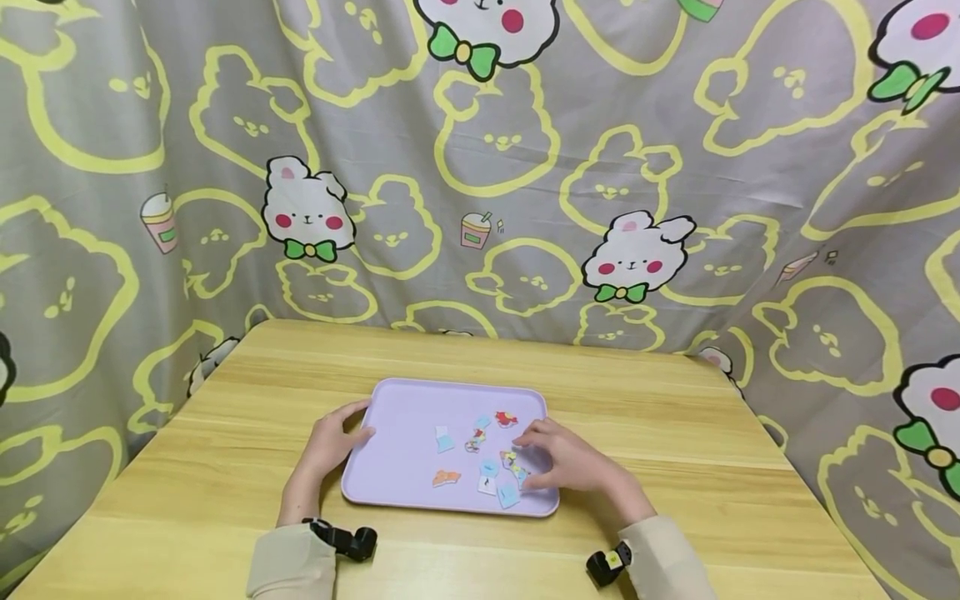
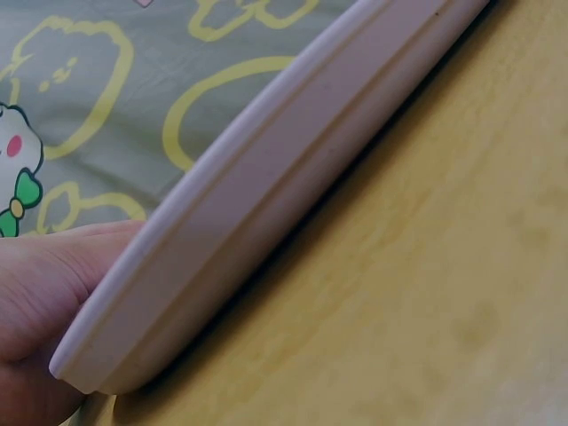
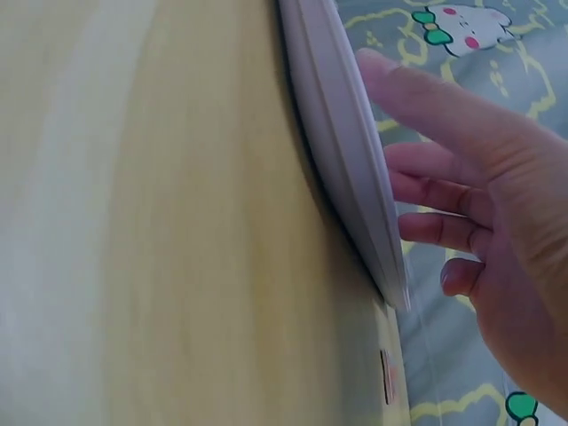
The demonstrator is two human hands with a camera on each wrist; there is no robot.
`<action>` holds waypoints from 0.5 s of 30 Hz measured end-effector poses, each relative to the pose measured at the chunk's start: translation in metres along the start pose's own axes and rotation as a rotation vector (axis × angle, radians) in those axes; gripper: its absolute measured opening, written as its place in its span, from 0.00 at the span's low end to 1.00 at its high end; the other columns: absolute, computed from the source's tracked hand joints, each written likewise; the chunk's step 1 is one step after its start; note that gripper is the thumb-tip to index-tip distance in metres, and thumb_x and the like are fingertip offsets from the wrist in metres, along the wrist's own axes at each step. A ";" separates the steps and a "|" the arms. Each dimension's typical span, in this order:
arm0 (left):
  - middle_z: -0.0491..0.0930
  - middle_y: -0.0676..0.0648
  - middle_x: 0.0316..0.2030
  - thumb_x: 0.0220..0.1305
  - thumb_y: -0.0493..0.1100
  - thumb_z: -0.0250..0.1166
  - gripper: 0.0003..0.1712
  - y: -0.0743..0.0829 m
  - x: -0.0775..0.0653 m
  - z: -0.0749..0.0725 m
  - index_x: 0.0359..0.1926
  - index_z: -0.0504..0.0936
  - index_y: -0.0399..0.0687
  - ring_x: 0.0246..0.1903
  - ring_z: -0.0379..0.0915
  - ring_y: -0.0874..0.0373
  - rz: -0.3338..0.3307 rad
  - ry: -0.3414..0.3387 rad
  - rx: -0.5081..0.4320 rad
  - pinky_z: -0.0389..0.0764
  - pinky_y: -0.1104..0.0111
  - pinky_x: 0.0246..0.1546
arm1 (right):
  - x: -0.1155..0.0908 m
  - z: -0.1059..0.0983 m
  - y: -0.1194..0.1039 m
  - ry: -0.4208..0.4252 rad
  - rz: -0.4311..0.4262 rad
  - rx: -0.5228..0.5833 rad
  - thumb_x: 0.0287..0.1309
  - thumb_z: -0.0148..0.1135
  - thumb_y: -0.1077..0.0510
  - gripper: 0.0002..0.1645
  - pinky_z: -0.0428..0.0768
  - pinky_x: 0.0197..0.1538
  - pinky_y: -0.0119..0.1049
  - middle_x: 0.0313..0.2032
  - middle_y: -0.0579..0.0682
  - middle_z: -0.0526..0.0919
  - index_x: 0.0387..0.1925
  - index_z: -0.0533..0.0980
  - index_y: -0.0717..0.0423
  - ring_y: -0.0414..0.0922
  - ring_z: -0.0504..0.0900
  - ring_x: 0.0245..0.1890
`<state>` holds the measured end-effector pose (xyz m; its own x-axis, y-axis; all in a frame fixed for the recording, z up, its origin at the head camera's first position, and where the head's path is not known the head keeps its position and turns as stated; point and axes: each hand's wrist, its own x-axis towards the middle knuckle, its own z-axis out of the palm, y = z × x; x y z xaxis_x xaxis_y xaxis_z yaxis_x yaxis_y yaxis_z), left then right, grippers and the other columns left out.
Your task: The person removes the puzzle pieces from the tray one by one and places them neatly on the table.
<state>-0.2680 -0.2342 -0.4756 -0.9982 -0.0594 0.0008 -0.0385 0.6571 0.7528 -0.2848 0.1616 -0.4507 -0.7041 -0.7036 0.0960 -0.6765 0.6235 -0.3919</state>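
Observation:
A shallow lilac tray [image 1: 397, 454] lies on the wooden table. My left hand [image 1: 327, 450] holds its left edge, thumb over the rim and fingers at the outer side. In the left wrist view, the tray's side wall [image 2: 257, 177] hides most of that hand. My right hand [image 1: 573, 460] hovers over the tray's right part, fingers loosely bent and apart, nearest to a multicoloured flat piece [image 1: 511, 460]. Also on the tray are a red piece [image 1: 506, 419], an orange piece [image 1: 447, 477], a blue-and-white piece [image 1: 444, 439] and several others, clustered mainly at the right.
The light wooden table [image 1: 660, 408] stretches out around the tray. A grey curtain [image 1: 420, 133] with yellow outlines and white cartoon animals hangs behind the table and along both sides. Black wrist devices [image 1: 352, 543] sit at both sleeves.

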 end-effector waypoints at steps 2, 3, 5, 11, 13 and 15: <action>0.63 0.32 0.70 0.66 0.41 0.63 0.32 0.001 0.000 0.000 0.69 0.68 0.42 0.71 0.54 0.32 0.002 0.000 -0.001 0.59 0.41 0.71 | 0.001 0.001 -0.002 -0.016 -0.004 -0.027 0.45 0.73 0.37 0.38 0.77 0.56 0.40 0.50 0.43 0.77 0.56 0.79 0.51 0.39 0.73 0.50; 0.63 0.32 0.70 0.66 0.41 0.63 0.32 0.001 0.000 -0.001 0.69 0.68 0.42 0.71 0.54 0.32 0.005 0.001 0.000 0.59 0.41 0.71 | 0.001 0.001 -0.002 -0.024 -0.004 -0.039 0.45 0.73 0.36 0.38 0.76 0.54 0.38 0.49 0.42 0.77 0.56 0.79 0.50 0.38 0.73 0.49; 0.64 0.32 0.70 0.66 0.41 0.63 0.32 0.002 0.001 -0.001 0.69 0.68 0.42 0.71 0.54 0.32 0.006 0.001 0.000 0.59 0.41 0.72 | 0.001 0.001 -0.004 -0.034 0.001 -0.061 0.44 0.73 0.36 0.37 0.73 0.51 0.35 0.49 0.41 0.77 0.55 0.79 0.49 0.37 0.71 0.48; 0.64 0.33 0.70 0.66 0.41 0.63 0.31 0.003 0.002 -0.001 0.69 0.68 0.42 0.71 0.54 0.32 0.001 0.002 -0.008 0.58 0.41 0.72 | 0.004 0.001 -0.008 -0.043 0.004 -0.098 0.45 0.74 0.37 0.35 0.70 0.48 0.35 0.47 0.41 0.77 0.54 0.80 0.48 0.37 0.71 0.47; 0.63 0.33 0.70 0.66 0.41 0.63 0.31 0.003 0.002 -0.002 0.69 0.68 0.43 0.71 0.54 0.32 -0.003 0.002 -0.012 0.58 0.41 0.72 | 0.005 0.001 -0.009 -0.041 0.006 -0.104 0.45 0.74 0.38 0.34 0.72 0.50 0.38 0.47 0.41 0.77 0.53 0.80 0.48 0.37 0.72 0.48; 0.63 0.33 0.70 0.67 0.41 0.63 0.31 0.004 0.002 -0.002 0.70 0.68 0.43 0.71 0.53 0.32 -0.006 0.000 -0.015 0.57 0.41 0.72 | 0.007 0.001 -0.010 -0.041 0.008 -0.104 0.46 0.74 0.39 0.33 0.74 0.51 0.40 0.47 0.41 0.77 0.52 0.80 0.49 0.38 0.73 0.48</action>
<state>-0.2703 -0.2334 -0.4714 -0.9980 -0.0635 -0.0035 -0.0437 0.6451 0.7629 -0.2825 0.1504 -0.4474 -0.7014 -0.7106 0.0550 -0.6913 0.6595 -0.2951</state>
